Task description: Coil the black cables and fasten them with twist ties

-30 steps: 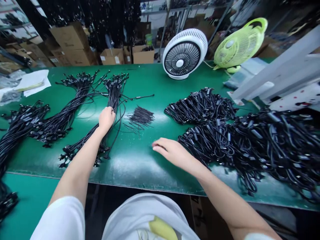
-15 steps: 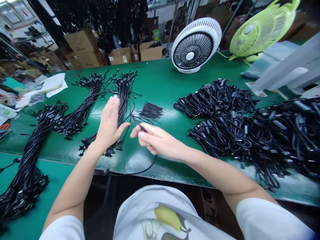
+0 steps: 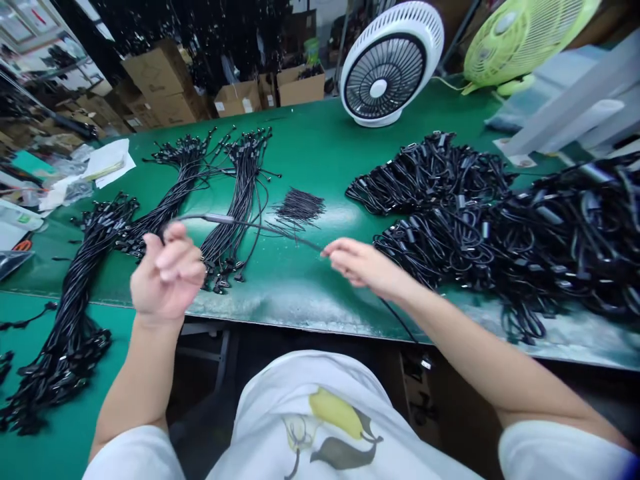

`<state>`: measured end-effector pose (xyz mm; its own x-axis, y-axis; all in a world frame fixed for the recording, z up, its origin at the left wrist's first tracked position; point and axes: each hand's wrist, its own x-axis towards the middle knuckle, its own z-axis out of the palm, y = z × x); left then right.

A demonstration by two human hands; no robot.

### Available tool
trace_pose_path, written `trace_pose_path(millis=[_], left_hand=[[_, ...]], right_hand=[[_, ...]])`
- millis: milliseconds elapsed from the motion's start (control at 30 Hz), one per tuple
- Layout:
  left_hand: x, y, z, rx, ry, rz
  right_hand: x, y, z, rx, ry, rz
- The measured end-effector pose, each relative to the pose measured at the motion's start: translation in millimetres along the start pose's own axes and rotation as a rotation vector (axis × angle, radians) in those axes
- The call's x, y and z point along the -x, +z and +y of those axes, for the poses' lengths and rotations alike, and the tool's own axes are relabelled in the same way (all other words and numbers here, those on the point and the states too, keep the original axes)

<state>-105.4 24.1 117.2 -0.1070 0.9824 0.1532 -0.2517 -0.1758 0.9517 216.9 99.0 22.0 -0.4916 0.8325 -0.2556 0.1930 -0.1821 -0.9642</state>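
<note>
Left hand (image 3: 167, 273) curls closed on 1 part of the black cable (image 3: 240, 222); right hand (image 3: 365, 267) pinches it further along, stretched above the green table (image 3: 310, 287); a slack pinch could drop it into the cable bundles (image 3: 245, 180) beneath, tangling it.

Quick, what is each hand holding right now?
The left hand is closed, gripping one end of a black cable.
The right hand is closed, pinching the same cable further along.
</note>
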Motion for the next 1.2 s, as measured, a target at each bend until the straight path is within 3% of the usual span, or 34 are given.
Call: trace_pose_path(millis=[100,167,200,267,333,367,433,600,867,1067,1200], left_hand=[[-7.7,-15.3,5.5,-0.204,0.299,0.231],[-7.0,-19.3,-7.2,-0.414,0.403,0.257],[-3.4,-17.0,-18.0,-0.534,0.384,0.218],[10.0,-4.4,-43.4,-0.744,0.149,-0.096],[27.0,12.4,-65.0,-0.74,-0.107,-0.459],[34.8,19.4,-72.2,-0.676,-0.209,-0.573],[45.9,26.4,-78.7,-0.472,-0.346,-0.621],[52.4,13.3,-69.4,0.045,-0.465,-0.359],[60.2,12.4,-57.0,0.297,-0.573,-0.152],[56.6,-11.4,-46.3,0.453,-0.354,0.135],[53.5,-19.1,-43.2,0.465,-0.244,0.223]], right_hand=[[11.9,26.4,30.7,0.448,-0.135,-0.105],[26.1,37.6,34.2,0.696,-0.243,-0.128],[32.7,41.3,30.4,0.79,-0.297,-0.145],[40.9,45.1,13.9,0.907,-0.42,-0.151],[39.4,43.3,-8.7,0.937,-0.533,-0.062],[35.2,40.3,-19.4,0.936,-0.564,0.003],[23.0,31.1,-35.4,0.936,-0.568,0.096],[2.0,11.9,-38.8,0.892,-0.504,0.276],[-7.0,9.5,-19.8,0.86,-0.444,0.264],[-14.3,-3.0,12.9,0.895,-0.481,0.106],[-8.4,3.6,22.5,0.85,-0.535,0.197]])
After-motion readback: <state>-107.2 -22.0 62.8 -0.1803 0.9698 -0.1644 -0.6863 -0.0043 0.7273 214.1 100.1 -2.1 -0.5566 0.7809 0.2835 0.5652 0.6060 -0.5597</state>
